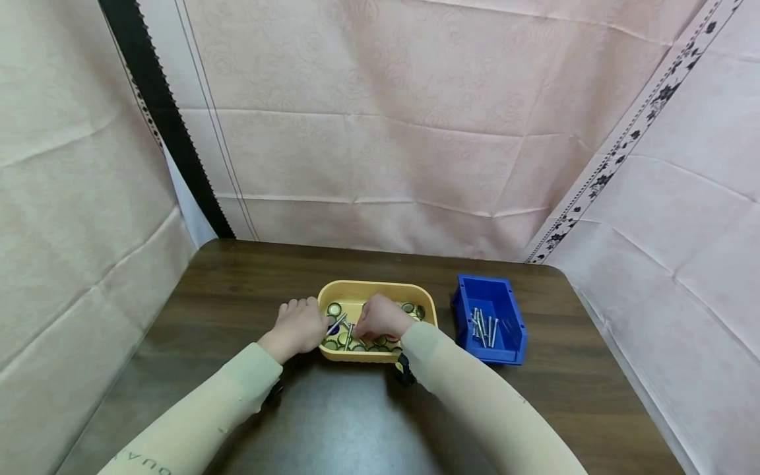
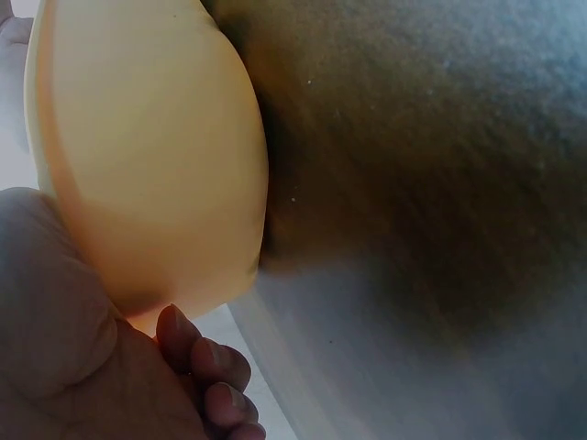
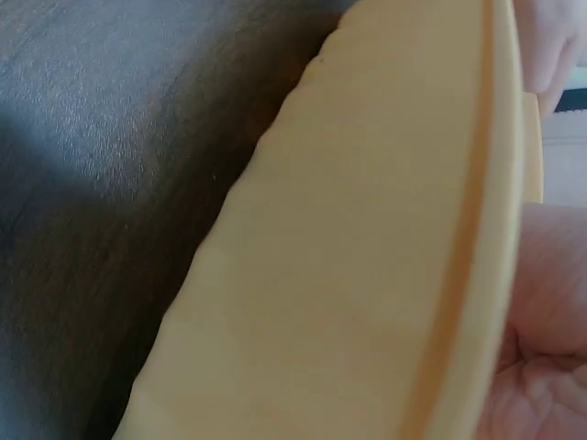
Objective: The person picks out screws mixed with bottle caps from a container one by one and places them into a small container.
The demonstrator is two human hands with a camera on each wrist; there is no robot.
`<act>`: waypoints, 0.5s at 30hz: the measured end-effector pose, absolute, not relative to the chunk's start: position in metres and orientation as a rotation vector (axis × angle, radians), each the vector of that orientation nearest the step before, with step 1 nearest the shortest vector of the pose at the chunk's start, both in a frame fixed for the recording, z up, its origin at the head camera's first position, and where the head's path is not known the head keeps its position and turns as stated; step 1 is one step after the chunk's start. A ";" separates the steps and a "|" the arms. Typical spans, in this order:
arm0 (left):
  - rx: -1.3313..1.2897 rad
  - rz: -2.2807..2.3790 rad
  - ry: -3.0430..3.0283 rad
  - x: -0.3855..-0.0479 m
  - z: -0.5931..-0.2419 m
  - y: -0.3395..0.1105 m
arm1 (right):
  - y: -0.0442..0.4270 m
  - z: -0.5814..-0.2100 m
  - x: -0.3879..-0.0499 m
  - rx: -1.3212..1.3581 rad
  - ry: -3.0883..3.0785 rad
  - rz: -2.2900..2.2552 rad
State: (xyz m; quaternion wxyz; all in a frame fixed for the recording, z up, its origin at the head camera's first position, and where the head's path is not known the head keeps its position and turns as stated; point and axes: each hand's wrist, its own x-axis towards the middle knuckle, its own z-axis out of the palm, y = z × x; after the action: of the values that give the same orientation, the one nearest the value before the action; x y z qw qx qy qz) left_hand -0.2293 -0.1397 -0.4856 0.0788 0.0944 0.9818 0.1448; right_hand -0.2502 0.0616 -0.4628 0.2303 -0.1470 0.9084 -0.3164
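A yellow plastic tub [image 1: 362, 357] stands on the table, holding several round caps [image 1: 334, 309] and a few metal bolts [image 1: 349, 336]. My left hand [image 1: 299, 326] grips the tub's left end; in the left wrist view its fingers [image 2: 220, 362] curl against the outside of the wall. My right hand [image 1: 382, 318] reaches down inside the tub, among the caps and close to a bolt. Its fingertips are hidden in the head view, and the tub wall [image 3: 348, 238] covers them in the right wrist view, so what they hold cannot be seen.
To the right of the tub sits a blue bin [image 1: 489, 285] with several bolts [image 1: 478, 324] in it. Both containers rest on a dark wooden table [image 1: 249, 277]. Pale cloth [image 1: 380, 152] hangs behind and beside the table.
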 end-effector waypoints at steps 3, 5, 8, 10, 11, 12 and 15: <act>0.285 0.442 2.941 -0.230 -0.486 -0.139 | 0.059 -0.465 -0.249 -0.427 2.527 -0.808; 0.287 0.437 2.942 -0.230 -0.486 -0.139 | 0.058 -0.466 -0.250 -0.429 2.539 -0.774; 0.288 0.433 2.942 -0.230 -0.486 -0.139 | 0.058 -0.467 -0.251 -0.420 2.533 -0.759; 0.288 0.429 2.939 -0.230 -0.485 -0.139 | 0.060 -0.467 -0.253 -0.402 2.521 -0.770; 0.288 0.431 2.937 -0.230 -0.485 -0.139 | 0.061 -0.468 -0.253 -0.382 2.521 -0.778; 0.289 0.433 2.935 -0.229 -0.485 -0.139 | 0.061 -0.468 -0.254 -0.364 2.529 -0.774; 0.284 0.450 2.929 -0.228 -0.484 -0.140 | 0.063 -0.470 -0.257 -0.273 2.552 -0.780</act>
State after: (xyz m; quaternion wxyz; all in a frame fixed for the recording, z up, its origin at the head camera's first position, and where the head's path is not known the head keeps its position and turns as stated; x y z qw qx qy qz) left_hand -0.2280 -0.1400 -0.4845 0.0824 0.0950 0.9805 0.1507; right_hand -0.2574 0.0627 -0.4703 0.2274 -0.0992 0.9264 -0.2831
